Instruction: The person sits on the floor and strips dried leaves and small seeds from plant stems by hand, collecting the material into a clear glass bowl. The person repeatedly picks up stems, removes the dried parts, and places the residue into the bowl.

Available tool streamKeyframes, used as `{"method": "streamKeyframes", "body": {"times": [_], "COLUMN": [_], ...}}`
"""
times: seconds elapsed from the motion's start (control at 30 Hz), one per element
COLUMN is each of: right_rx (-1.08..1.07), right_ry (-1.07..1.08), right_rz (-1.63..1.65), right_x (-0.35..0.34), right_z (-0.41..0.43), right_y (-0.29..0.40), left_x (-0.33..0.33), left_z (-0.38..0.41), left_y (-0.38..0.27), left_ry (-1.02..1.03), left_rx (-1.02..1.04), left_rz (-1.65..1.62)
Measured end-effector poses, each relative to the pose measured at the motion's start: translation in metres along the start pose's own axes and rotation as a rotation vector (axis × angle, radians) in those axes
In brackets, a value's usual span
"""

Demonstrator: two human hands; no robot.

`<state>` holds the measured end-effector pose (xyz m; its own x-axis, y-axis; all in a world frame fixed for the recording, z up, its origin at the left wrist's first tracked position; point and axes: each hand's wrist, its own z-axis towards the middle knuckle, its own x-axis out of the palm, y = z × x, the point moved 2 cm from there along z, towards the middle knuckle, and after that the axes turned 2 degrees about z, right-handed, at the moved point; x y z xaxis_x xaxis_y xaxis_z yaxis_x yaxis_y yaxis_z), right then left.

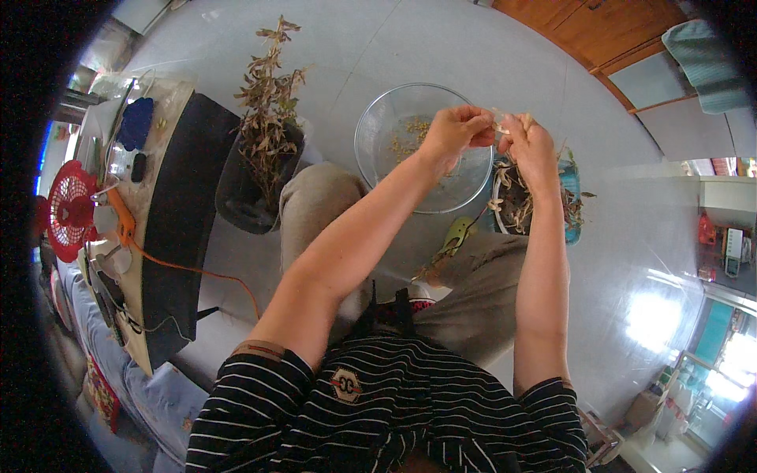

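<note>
My left hand (461,130) and my right hand (529,142) meet above the right side of a large clear bowl (376,154). Their fingertips pinch a small pale dry pod or husk (501,126), partly covered by the fingers. Inside the bowl lie scattered yellow beans (408,135); my left wrist hides part of them. Below my right hand stands a turquoise tub (571,222) with dry stalks and pods (514,201), partly hidden by my forearm.
Left of my knee, a black bin (236,204) holds tall dried plants (269,106). A dark-sided table (177,195) carries a red fan (72,210) and an orange power strip (121,216), whose cord (195,270) hangs nearby. A green clog (456,235) and a wooden cabinet (591,29) are on the right.
</note>
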<state>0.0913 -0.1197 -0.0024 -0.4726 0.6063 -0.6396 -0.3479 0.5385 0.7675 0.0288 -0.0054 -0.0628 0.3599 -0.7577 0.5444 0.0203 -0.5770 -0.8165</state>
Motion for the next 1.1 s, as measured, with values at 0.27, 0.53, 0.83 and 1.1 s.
{"method": "streamKeyframes", "body": {"times": [0.27,0.53,0.83,1.1], "right_rx": [0.018,-0.058,-0.050,-0.018], "right_ry": [-0.019,-0.033,-0.071,-0.043], "right_rz": [-0.018,-0.067,-0.177,-0.234], "right_x": [-0.004,0.001,0.004,-0.001], "right_z": [-0.001,-0.001,-0.001,0.000], "right_y": [0.001,0.000,0.003,-0.002], "left_x": [0.009,0.008,0.005,-0.005], "left_z": [-0.006,-0.007,-0.001,0.004], "left_y": [-0.008,-0.012,-0.013,-0.010], "left_ry": [-0.017,0.023,0.187,0.078], "left_rx": [0.001,0.006,-0.009,0.071], "left_rz": [0.047,0.180,0.550,0.823]}}
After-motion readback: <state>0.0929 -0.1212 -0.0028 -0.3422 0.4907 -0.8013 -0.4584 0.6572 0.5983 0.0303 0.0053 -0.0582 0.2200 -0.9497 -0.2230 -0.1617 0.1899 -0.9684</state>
